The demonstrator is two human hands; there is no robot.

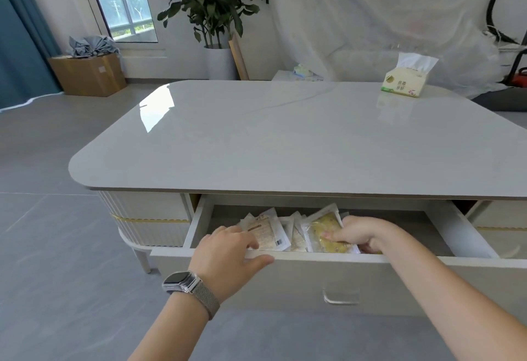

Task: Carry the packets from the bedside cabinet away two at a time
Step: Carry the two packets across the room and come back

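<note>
Soft, even daylight fills the room, coming from the window [122, 1] far beyond the left hand [228, 252]. It lays a bright patch of glare on the glossy tabletop [285, 138], up and left of that hand. Shade gathers inside the open drawer [427, 224] where both hands reach, and under the table's edge. The right hand [356, 232] looks slightly smeared. Straight lines bow towards the frame edges.

Glossy white cabinet [285, 138]; yellow packet [328, 232]; grey floor [42, 232]
</note>
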